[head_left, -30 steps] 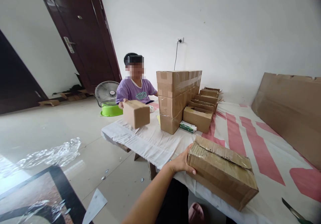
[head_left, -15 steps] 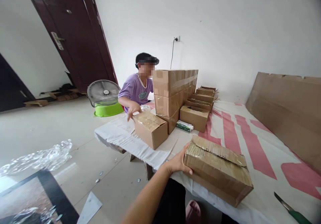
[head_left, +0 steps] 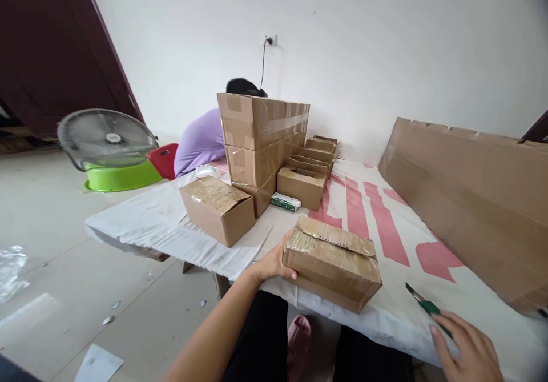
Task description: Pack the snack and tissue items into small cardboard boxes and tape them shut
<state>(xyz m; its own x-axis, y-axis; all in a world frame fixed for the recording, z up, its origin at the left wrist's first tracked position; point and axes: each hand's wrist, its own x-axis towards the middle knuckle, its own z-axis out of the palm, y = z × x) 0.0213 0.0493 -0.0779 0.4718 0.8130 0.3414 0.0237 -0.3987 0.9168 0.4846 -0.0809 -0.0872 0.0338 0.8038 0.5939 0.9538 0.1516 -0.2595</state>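
Observation:
My left hand (head_left: 276, 261) grips the left end of a taped cardboard box (head_left: 334, 273), its thumb on the near side and the other fingers behind the end. The box rests near the table's front edge. A torn flap runs along its top. At the lower right, my right hand (head_left: 464, 342) is over the green handle of a knife (head_left: 424, 302). Thumb and fingers are apart on either side of the handle, part of which the hand covers. The knife lies on the cloth, blade pointing away to the left.
Another taped box (head_left: 218, 210) sits at the left, beside stacked cartons (head_left: 265, 148). Open cartons (head_left: 302, 187) line up behind a small green-and-white box (head_left: 285, 201). A large cardboard sheet (head_left: 462, 193) stands at the right. A person in a purple shirt (head_left: 201, 142) is behind the stack.
My right hand has come into view at the knife handle. The view has swung right. The other person has bent down behind the stack and let go of the left box.

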